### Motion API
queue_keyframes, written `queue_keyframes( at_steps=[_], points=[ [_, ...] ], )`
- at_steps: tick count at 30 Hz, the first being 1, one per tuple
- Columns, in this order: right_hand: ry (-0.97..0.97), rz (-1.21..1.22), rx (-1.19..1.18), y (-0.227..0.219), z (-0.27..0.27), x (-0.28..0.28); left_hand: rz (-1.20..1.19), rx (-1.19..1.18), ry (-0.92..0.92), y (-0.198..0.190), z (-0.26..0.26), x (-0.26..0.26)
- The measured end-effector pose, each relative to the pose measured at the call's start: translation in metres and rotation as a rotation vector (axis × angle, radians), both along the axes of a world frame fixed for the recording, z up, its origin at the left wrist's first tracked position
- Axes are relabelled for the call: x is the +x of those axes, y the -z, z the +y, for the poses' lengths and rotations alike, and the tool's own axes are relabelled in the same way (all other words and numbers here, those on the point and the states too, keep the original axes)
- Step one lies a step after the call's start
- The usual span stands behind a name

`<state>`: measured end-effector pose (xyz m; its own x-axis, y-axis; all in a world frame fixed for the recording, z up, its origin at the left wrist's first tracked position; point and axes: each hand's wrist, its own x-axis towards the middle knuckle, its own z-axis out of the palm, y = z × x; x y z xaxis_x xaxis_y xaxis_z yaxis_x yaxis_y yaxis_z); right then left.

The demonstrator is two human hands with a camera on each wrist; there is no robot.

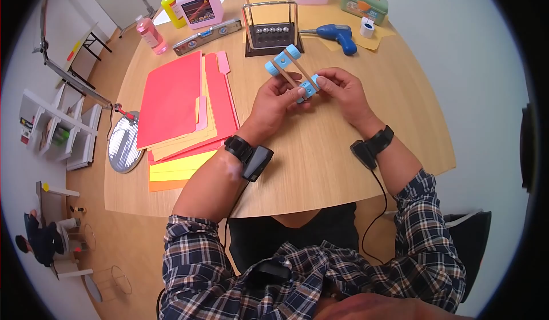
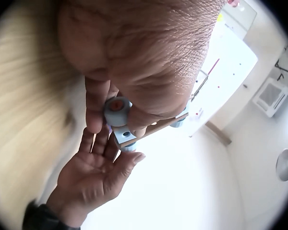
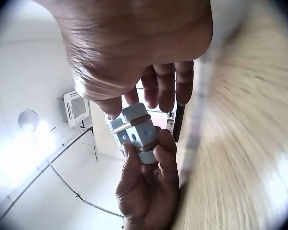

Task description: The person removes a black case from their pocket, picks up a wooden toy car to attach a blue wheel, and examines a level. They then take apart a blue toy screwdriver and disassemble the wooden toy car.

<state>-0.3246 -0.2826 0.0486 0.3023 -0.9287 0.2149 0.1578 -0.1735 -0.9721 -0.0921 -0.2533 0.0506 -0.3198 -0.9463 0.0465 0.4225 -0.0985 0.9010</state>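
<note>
Held over the table is a small frame of two light-blue blocks with rounded ends and round holes, joined by two brown wooden strips [image 1: 298, 68]. The far blue block [image 1: 283, 60] sticks out away from the body. My left hand [image 1: 274, 101] grips the near blue block [image 1: 309, 87] at its left end, thumb on top. At that block's other end, my right hand [image 1: 347, 96] pinches with thumb and index finger, its other fingers extended in the right wrist view. An orange-brown centre shows in the block's round end [image 2: 117, 105] in the left wrist view.
Red and yellow folders [image 1: 171, 97] lie on the left of the table. Behind the hands stand a Newton's cradle [image 1: 273, 38], a spirit level [image 1: 207, 37] and a blue drill-shaped tool [image 1: 338, 36]. Pink jugs [image 1: 199, 5], bottles and a green toolbox [image 1: 364, 4] line the back.
</note>
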Motion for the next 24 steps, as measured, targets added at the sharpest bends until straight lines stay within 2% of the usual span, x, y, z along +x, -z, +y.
queue_keyframes(
  at_steps=[8,11,13,16,19,21,24],
  points=[
    [0.029,-0.008,-0.002,0.002,0.0,0.002,-0.113,-0.106,-0.059,0.004,-0.001,-0.001],
    [0.015,0.006,-0.016,0.004,-0.001,0.001,-0.092,-0.073,-0.05,0.003,-0.001,0.0],
    [0.021,0.008,-0.019,0.005,0.0,0.0,0.027,0.04,-0.016,0.001,-0.002,0.003],
    [0.013,-0.005,-0.074,0.006,0.0,0.001,0.084,0.14,-0.036,-0.006,-0.001,0.006],
    [0.009,-0.002,-0.142,-0.001,0.0,0.003,0.07,0.085,-0.024,-0.003,-0.003,0.007],
    [0.023,-0.021,-0.021,-0.004,0.003,0.0,0.071,0.075,-0.019,-0.004,-0.001,0.006],
    [-0.011,0.024,0.009,-0.001,0.001,-0.002,0.068,0.049,-0.009,-0.003,0.0,0.004]
  ],
)
